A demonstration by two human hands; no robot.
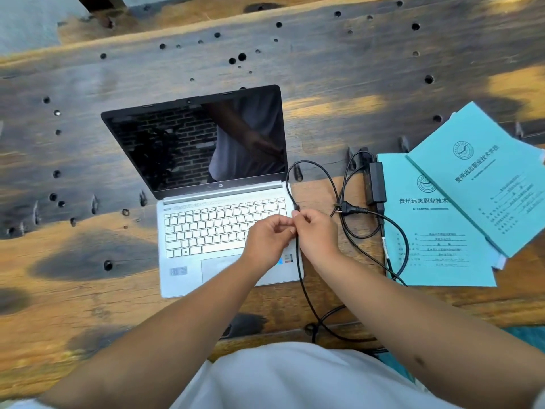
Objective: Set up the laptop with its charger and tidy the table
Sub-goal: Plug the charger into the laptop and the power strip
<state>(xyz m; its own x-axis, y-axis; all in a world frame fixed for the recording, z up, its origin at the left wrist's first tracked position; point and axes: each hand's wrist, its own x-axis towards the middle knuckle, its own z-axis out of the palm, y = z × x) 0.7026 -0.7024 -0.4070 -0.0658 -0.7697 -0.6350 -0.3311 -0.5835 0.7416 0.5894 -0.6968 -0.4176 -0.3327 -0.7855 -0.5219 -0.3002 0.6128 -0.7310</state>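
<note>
A silver laptop (206, 225) lies open on the wooden table (88, 261), its screen dark. Over its right edge, my right hand (317, 236) pinches the black charger cable (300, 270) near its small plug end. My left hand (269, 239) meets it there with curled fingers touching the same cable. The cable loops up and right to the black power brick (376, 183). The wall plug (346, 209) lies loose on the table beside the brick. More cable trails down over the table's front edge.
Two teal booklets (436, 231) (486, 178) overlap at the right, the brick lying along the left edge of the lower one. The table top is rough, with many holes. A grey floor shows at the far left corner.
</note>
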